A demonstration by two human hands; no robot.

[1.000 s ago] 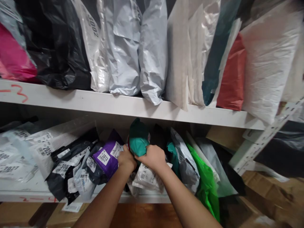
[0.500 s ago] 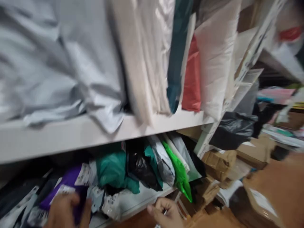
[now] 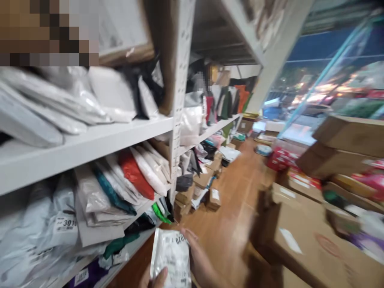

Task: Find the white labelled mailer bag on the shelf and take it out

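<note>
A small white package [image 3: 171, 258] with printed labels is held between both hands at the bottom centre. My left hand [image 3: 156, 278] grips its lower left part, with the thumb across the front. Along its right edge lies my right hand [image 3: 196, 256], fingers wrapped round the side. To the left, a lower shelf holds a red package [image 3: 136, 176], a teal package [image 3: 112, 196] and grey bags [image 3: 33, 228]. A purple package [image 3: 90, 276] with a label lies below them.
A white shelf upright [image 3: 178, 88] stands beyond the hands. Small cartons [image 3: 213, 199] lie on the wooden floor [image 3: 231, 208] by the shelves. At the right is a large cardboard box [image 3: 315, 236], with stacked cartons [image 3: 345, 148] behind it.
The view has risen and swung right, showing the aisle and windows. The white package is now in both hands; earlier my left hand was by the purple package and my right hand was apart from it.
</note>
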